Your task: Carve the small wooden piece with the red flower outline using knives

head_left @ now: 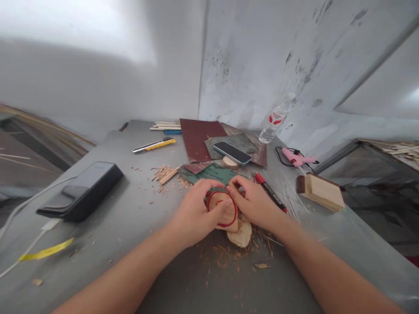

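My left hand [198, 213] is closed around a small flat piece of wood [214, 201] marked with a thick red ring, its thumb lying across the face. At the upper right edge of that piece, the thumb and fingers of my right hand [252, 200] are pinched together; what they grip is hidden. Below both hands a pale, rounded wood slice [240, 233] lies on the grey table [157, 270] among shavings. Just beyond my fingers is a green-backed sandpaper sheet [212, 173]. Beside my right hand rests a black and red marker [270, 192].
Behind lie a phone [232, 152], dark red sandpaper [198, 137] and a yellow utility knife [153, 145]. A black device [81, 192] with a cable sits left. To the right are a water bottle [276, 120], pink glue gun [296, 157], wooden block [321, 191] and thin rods [288, 196].
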Motion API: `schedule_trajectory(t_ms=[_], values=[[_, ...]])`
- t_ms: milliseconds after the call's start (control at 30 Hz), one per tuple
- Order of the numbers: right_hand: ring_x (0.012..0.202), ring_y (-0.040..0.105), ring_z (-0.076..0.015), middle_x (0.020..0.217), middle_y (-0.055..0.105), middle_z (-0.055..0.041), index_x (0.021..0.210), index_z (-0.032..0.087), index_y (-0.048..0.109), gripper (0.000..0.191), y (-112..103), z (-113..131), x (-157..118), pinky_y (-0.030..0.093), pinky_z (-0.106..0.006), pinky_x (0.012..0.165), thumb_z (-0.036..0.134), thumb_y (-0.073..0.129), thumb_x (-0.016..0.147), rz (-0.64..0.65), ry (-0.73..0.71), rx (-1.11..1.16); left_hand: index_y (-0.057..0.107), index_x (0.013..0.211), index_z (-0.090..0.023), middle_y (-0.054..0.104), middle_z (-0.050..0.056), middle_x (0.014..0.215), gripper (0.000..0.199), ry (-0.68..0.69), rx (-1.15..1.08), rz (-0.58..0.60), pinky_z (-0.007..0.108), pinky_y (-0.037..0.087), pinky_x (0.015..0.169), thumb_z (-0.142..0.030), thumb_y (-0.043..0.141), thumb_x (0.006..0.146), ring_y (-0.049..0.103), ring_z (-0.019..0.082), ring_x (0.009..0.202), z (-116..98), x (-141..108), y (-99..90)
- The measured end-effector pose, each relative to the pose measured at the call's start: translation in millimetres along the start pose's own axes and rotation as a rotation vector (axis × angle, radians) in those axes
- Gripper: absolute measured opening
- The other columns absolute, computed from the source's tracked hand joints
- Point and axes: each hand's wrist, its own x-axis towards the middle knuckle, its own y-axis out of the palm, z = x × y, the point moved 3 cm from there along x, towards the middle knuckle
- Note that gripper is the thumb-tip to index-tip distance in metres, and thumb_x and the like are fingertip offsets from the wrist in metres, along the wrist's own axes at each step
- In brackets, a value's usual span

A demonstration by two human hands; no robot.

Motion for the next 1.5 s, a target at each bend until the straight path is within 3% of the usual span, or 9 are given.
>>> schedule_trajectory(t_ms=[367,467,633,767,933,1100,1200,1333,1500], values=[[0.095,0.06,-0.0171,0.102,0.064,-0.0034,0.1,0.02,0.066,0.016,-19,31,-14,0.044,-0.032,0.085,0.033,0.056,0.104,-0.111,-0.24,-0.043,0.072,0.11,-0.018,0.067,0.006,0.1,0.026,0.091,0.244,0.13,0.038,0.047,0.083,-0.035,0.062,0.093,0.062,0.022,0.092,-10,-1,-2.5],[0.085,0.058,-0.0142,0.099,0.064,-0.002,0.098,0.021,0.069,0.018,-36,45,-19,0.044,-0.029,0.075,0.036,0.061,0.103,-0.144,-0.336,-0.042,0.073,0.112,-0.02,0.065,0.006,0.101,0.028,0.082,0.268,0.149,0.039,0.047,0.085,-0.038,0.061,0.095,0.062,0.022,0.092,-13,-5,-0.6],[0.061,0.049,-0.0086,0.074,0.058,0.0057,0.097,0.022,0.061,0.02,-62,59,-18,0.038,-0.025,0.056,0.041,0.061,0.105,0.056,-0.373,0.101,0.072,0.114,-0.021,0.059,0.006,0.102,0.035,0.186,0.342,0.21,0.039,0.048,0.094,-0.037,0.041,0.106,0.061,0.021,0.097,-18,-10,4.4],[0.064,0.062,-0.0083,0.079,0.068,0.0047,0.104,0.022,0.058,0.011,-72,53,-18,0.047,-0.022,0.059,0.033,0.061,0.106,0.211,-0.388,0.13,0.071,0.122,-0.024,0.058,0.007,0.105,0.044,0.165,0.456,0.236,0.04,0.05,0.092,-0.042,0.033,0.108,0.063,0.022,0.093,-20,-10,7.1],[0.068,0.066,-0.0112,0.092,0.074,-0.0016,0.107,0.023,0.061,0.014,-65,31,-26,0.053,-0.024,0.059,0.036,0.056,0.108,0.119,-0.396,0.335,0.07,0.121,-0.025,0.058,0.007,0.094,0.047,0.101,0.696,0.258,0.039,0.048,0.074,-0.042,0.028,0.108,0.061,0.022,0.074,-31,-6,11.4],[0.055,0.062,-0.0122,0.079,0.075,0.0007,0.103,0.028,0.058,0.02,-46,22,-43,0.05,-0.024,0.049,0.043,0.046,0.111,-0.022,-0.486,0.653,0.062,0.143,-0.025,0.06,0.01,0.098,0.053,0.102,0.833,0.259,0.042,0.048,0.073,-0.038,0.024,0.108,0.062,0.026,0.08,-36,1,16.8],[0.059,0.063,-0.0127,0.078,0.074,-0.0005,0.099,0.027,0.057,0.025,-37,26,-49,0.049,-0.025,0.054,0.049,0.051,0.108,-0.008,-0.579,0.481,0.056,0.153,-0.022,0.062,0.014,0.101,0.056,0.107,0.852,0.228,0.044,0.05,0.079,-0.037,0.027,0.108,0.063,0.03,0.091,-31,3,16.8],[0.061,0.062,-0.0137,0.069,0.068,-0.0016,0.086,0.022,0.054,0.049,-33,31,-50,0.047,-0.026,0.058,0.064,0.039,0.107,0.095,-0.663,0.198,0.064,0.147,-0.021,0.062,0.013,0.1,0.056,0.118,0.71,0.211,0.043,0.049,0.084,-0.041,0.029,0.107,0.062,0.028,0.09,-24,2,13.8],[0.06,0.06,-0.0122,0.07,0.069,-0.0017,0.076,0.022,0.05,0.055,-35,35,-52,0.043,-0.025,0.057,0.063,0.034,0.109,0.13,-0.679,0.134,0.058,0.153,-0.025,0.059,0.011,0.104,0.057,0.064,0.528,0.204,0.041,0.05,0.087,-0.047,0.032,0.107,0.063,0.025,0.09,-16,3,12.2]])
